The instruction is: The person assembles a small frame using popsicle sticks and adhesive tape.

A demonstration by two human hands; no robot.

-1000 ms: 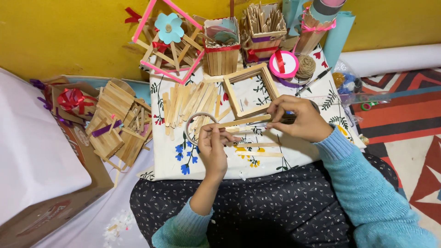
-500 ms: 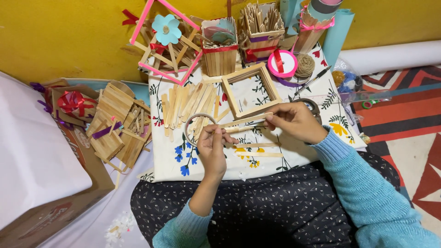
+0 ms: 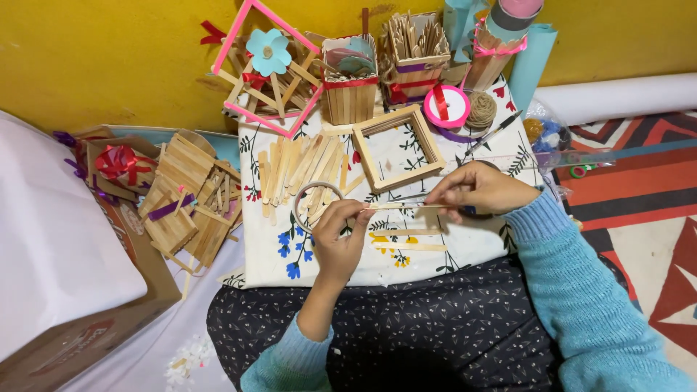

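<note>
My left hand (image 3: 341, 236) pinches the left end of a thin wooden craft stick (image 3: 404, 207), held level over a white floral board (image 3: 479, 243) on my lap. My right hand (image 3: 479, 190) grips the same stick at its right end. Two more sticks (image 3: 406, 240) lie flat on the board just below. A roll of clear tape (image 3: 316, 206) lies beside my left thumb. A square frame of sticks (image 3: 398, 148) rests just above the hands, and a loose pile of sticks (image 3: 299, 165) lies to its left.
Along the yellow wall stand a pink frame with a blue paper flower (image 3: 266, 67), stick boxes (image 3: 350, 83), a pink ribbon spool (image 3: 446, 106) and a twine ball (image 3: 480, 111). Stick crafts (image 3: 185, 196) and a cardboard box (image 3: 94, 319) lie left. A patterned rug (image 3: 639, 189) lies right.
My right hand has slid left and down toward the left hand, bringing the stick level between both hands. The left hand has stayed near the tape roll.
</note>
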